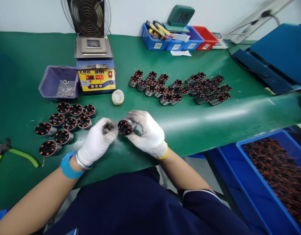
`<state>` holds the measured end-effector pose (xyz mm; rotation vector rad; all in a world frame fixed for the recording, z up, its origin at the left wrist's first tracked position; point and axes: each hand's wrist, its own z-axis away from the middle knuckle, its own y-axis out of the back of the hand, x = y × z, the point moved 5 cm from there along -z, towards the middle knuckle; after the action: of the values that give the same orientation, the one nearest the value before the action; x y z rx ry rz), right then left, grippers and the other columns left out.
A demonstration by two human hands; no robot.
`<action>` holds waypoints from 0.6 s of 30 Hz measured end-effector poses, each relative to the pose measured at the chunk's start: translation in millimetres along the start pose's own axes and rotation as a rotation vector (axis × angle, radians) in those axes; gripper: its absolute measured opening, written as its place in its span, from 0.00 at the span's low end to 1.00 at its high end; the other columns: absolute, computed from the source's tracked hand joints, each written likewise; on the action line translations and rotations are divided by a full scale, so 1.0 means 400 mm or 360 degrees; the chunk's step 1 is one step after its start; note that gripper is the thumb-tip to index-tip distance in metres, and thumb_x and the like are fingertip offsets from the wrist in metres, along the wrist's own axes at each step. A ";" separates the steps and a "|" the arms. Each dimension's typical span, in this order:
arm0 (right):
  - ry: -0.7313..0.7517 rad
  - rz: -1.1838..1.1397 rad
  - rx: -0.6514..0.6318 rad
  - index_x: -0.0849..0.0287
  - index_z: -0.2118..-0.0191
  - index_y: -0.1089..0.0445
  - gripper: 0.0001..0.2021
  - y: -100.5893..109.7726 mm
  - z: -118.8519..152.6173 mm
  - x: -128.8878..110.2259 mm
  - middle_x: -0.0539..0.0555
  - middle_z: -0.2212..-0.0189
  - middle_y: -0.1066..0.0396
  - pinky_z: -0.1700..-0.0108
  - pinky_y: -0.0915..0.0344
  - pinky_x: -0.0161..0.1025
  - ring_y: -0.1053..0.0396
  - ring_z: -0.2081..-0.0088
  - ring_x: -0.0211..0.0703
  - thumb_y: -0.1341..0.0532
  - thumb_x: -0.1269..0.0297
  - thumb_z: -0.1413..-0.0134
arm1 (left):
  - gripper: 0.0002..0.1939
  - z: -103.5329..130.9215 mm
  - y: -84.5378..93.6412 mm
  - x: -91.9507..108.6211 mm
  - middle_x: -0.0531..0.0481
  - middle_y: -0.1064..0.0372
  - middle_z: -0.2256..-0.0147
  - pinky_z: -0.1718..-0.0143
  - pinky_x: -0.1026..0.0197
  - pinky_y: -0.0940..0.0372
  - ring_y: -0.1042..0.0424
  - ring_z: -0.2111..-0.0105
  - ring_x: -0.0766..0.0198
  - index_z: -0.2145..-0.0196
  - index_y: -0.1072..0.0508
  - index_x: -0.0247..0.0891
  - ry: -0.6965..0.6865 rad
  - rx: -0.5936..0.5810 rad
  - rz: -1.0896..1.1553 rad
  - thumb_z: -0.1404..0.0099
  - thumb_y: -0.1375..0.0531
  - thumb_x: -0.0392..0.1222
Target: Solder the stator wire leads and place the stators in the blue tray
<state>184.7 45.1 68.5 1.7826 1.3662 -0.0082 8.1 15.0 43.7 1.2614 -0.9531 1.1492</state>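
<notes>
A motor stator (126,126) with a silver casing and copper windings is gripped in my gloved right hand (146,130), its wound face turned toward my left. Just beside that face is my gloved left hand (98,138), with its fingers pinched together at the stator's edge. Whatever lies between those fingertips is too small to make out. Several similar stators (69,124) stand in a group left of my left hand. Many more stators (162,86) are spread across the mat beyond my right hand.
A solder pot (96,76) with a lit display stands behind my hands, a purple bin (58,81) left of it and a small round white container (118,97) right. Green-handled cutters (15,153) lie at far left. Parts bins (155,42) line the wall; a blue crate (240,147) sits lower right.
</notes>
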 end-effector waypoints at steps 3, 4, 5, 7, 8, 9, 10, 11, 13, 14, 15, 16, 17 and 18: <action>-0.0060 0.0018 -0.0012 0.55 0.46 0.35 0.25 -0.002 0.005 0.003 0.61 0.49 0.26 0.46 0.26 0.50 0.26 0.46 0.53 0.33 0.67 0.51 | 0.13 0.002 -0.027 -0.003 0.55 0.35 0.81 0.82 0.66 0.41 0.37 0.83 0.69 0.77 0.33 0.40 0.0199 -0.0195 0.0073 0.41 0.38 0.49; -0.0125 0.0026 -0.0002 0.55 0.47 0.34 0.25 0.000 0.004 0.010 0.61 0.49 0.26 0.46 0.26 0.51 0.26 0.46 0.53 0.33 0.66 0.53 | 0.13 0.003 -0.022 0.000 0.56 0.35 0.82 0.82 0.66 0.40 0.37 0.83 0.69 0.77 0.33 0.40 0.0197 -0.0129 0.0111 0.41 0.39 0.49; -0.0229 0.0047 0.0008 0.55 0.47 0.34 0.26 0.003 0.000 0.022 0.61 0.48 0.26 0.46 0.26 0.51 0.26 0.47 0.54 0.32 0.65 0.55 | 0.13 0.005 -0.014 0.002 0.56 0.35 0.81 0.82 0.67 0.40 0.37 0.83 0.69 0.77 0.33 0.40 0.0176 -0.0033 0.0137 0.41 0.39 0.48; -0.0529 0.0152 -0.0005 0.55 0.47 0.34 0.27 0.006 -0.015 0.062 0.60 0.48 0.26 0.47 0.26 0.53 0.25 0.49 0.56 0.32 0.63 0.57 | 0.12 0.007 -0.001 -0.001 0.56 0.35 0.81 0.81 0.66 0.39 0.37 0.83 0.69 0.76 0.32 0.40 0.0131 0.0107 0.0147 0.42 0.38 0.48; -0.0688 0.0236 -0.0036 0.55 0.47 0.33 0.27 0.005 -0.026 0.086 0.59 0.49 0.25 0.49 0.25 0.55 0.24 0.50 0.57 0.32 0.62 0.57 | 0.12 0.006 0.001 -0.007 0.56 0.35 0.81 0.81 0.66 0.39 0.37 0.82 0.68 0.76 0.32 0.40 0.0113 0.0135 0.0130 0.42 0.39 0.48; -0.0818 0.0325 -0.0083 0.54 0.48 0.33 0.27 0.002 -0.041 0.110 0.58 0.50 0.25 0.50 0.25 0.56 0.24 0.52 0.58 0.32 0.61 0.57 | 0.11 0.004 0.001 -0.015 0.56 0.35 0.81 0.80 0.65 0.39 0.36 0.82 0.68 0.76 0.32 0.40 0.0091 0.0143 0.0095 0.42 0.39 0.49; -0.0900 0.0405 -0.0139 0.55 0.48 0.32 0.27 -0.004 -0.058 0.131 0.58 0.51 0.25 0.51 0.25 0.57 0.24 0.53 0.59 0.32 0.60 0.57 | 0.11 -0.001 -0.002 -0.022 0.56 0.35 0.80 0.79 0.65 0.38 0.36 0.81 0.68 0.76 0.31 0.40 0.0061 0.0129 0.0041 0.42 0.39 0.49; -0.0934 0.0468 -0.0193 0.55 0.48 0.32 0.27 -0.011 -0.077 0.150 0.58 0.52 0.25 0.51 0.26 0.57 0.24 0.53 0.59 0.33 0.59 0.57 | 0.11 -0.006 -0.008 -0.030 0.55 0.34 0.80 0.78 0.65 0.38 0.36 0.80 0.67 0.76 0.31 0.40 0.0025 0.0096 -0.0024 0.42 0.39 0.49; -0.0925 0.0559 -0.0293 0.56 0.47 0.31 0.27 -0.027 -0.115 0.177 0.59 0.51 0.26 0.49 0.27 0.57 0.25 0.52 0.60 0.33 0.59 0.56 | 0.12 -0.018 -0.019 -0.044 0.54 0.32 0.78 0.74 0.63 0.36 0.35 0.77 0.66 0.74 0.29 0.39 -0.0036 0.0018 -0.0144 0.41 0.40 0.50; -0.0913 0.0601 -0.0341 0.57 0.47 0.31 0.27 -0.034 -0.130 0.186 0.59 0.50 0.26 0.48 0.28 0.56 0.26 0.51 0.60 0.33 0.60 0.56 | 0.12 -0.023 -0.023 -0.050 0.54 0.31 0.77 0.73 0.63 0.36 0.34 0.76 0.65 0.73 0.29 0.39 -0.0049 -0.0012 -0.0180 0.41 0.41 0.51; -0.0907 0.0646 -0.0386 0.57 0.46 0.31 0.27 -0.039 -0.142 0.192 0.60 0.50 0.27 0.48 0.28 0.56 0.26 0.51 0.60 0.34 0.60 0.55 | 0.13 -0.027 -0.025 -0.056 0.53 0.30 0.75 0.72 0.62 0.35 0.33 0.75 0.64 0.72 0.28 0.39 -0.0048 -0.0034 -0.0197 0.40 0.41 0.51; -0.0899 0.0686 -0.0432 0.57 0.46 0.31 0.27 -0.043 -0.151 0.195 0.60 0.49 0.27 0.48 0.28 0.56 0.26 0.51 0.61 0.34 0.60 0.54 | 0.13 -0.029 -0.026 -0.061 0.53 0.29 0.75 0.71 0.62 0.35 0.33 0.75 0.64 0.71 0.28 0.39 -0.0039 -0.0050 -0.0194 0.39 0.41 0.52; -0.0883 0.0716 -0.0477 0.57 0.45 0.31 0.27 -0.045 -0.157 0.196 0.60 0.49 0.27 0.48 0.29 0.55 0.26 0.51 0.61 0.34 0.60 0.54 | 0.14 -0.031 -0.026 -0.065 0.53 0.29 0.74 0.71 0.61 0.35 0.33 0.75 0.64 0.70 0.27 0.39 -0.0026 -0.0065 -0.0182 0.39 0.42 0.53; -0.0862 0.0730 -0.0523 0.56 0.45 0.30 0.27 -0.046 -0.162 0.194 0.60 0.49 0.27 0.48 0.29 0.55 0.26 0.51 0.61 0.34 0.60 0.54 | 0.14 -0.032 -0.026 -0.067 0.53 0.28 0.74 0.71 0.61 0.34 0.32 0.74 0.63 0.69 0.27 0.39 -0.0017 -0.0081 -0.0169 0.38 0.42 0.53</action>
<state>170.7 146.7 60.6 1.6147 0.5274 -0.0167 11.9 24.9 14.0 1.2631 -0.9072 1.0302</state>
